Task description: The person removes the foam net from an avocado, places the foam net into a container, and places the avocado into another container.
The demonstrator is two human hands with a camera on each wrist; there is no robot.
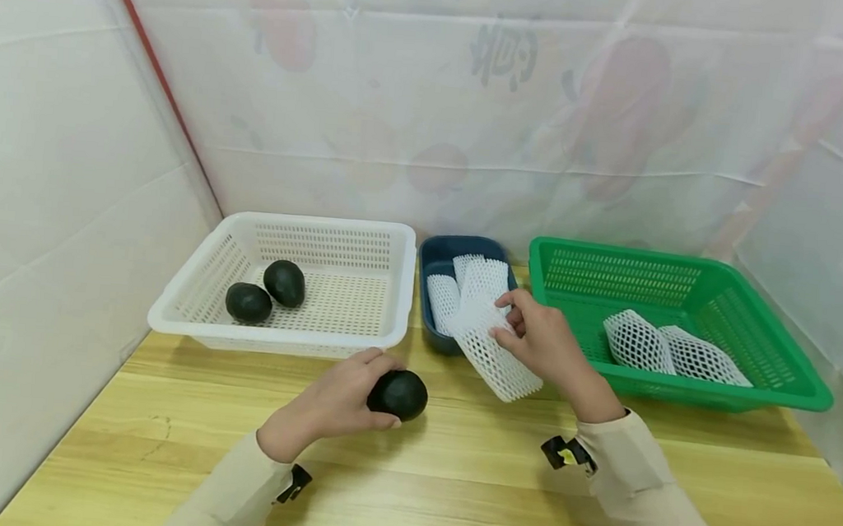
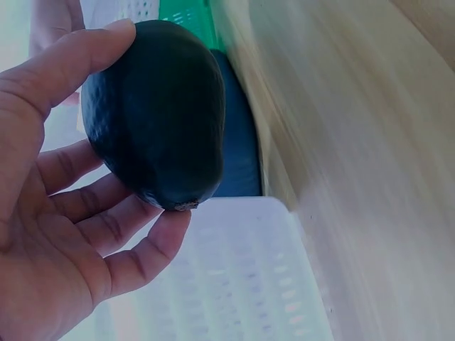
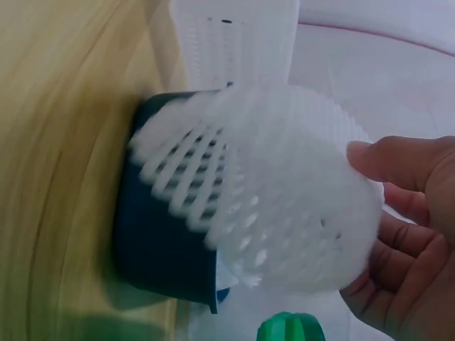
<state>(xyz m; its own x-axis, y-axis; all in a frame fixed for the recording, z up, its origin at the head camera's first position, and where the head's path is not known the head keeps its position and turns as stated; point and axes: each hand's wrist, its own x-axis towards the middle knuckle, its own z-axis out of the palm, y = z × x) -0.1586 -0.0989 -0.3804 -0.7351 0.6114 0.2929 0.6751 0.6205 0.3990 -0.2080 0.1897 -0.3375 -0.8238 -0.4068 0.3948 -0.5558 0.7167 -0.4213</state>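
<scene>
Beige sleeves (image 1: 659, 500), hands (image 1: 340, 397) (image 1: 548, 339): left's curl round dark fruit (image 1: 404, 395), right's pinch on net (image 1: 492, 351).

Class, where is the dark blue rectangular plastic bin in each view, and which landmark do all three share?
Head: the dark blue rectangular plastic bin, just right of centre.
Left wrist: near centre, partly behind the near-black oval fruit.
Right wrist: left of centre, partly behind the white foam-net sleeve.
Landmark: the white slotted plastic basket, respectively left of, below and above the bin.
</scene>
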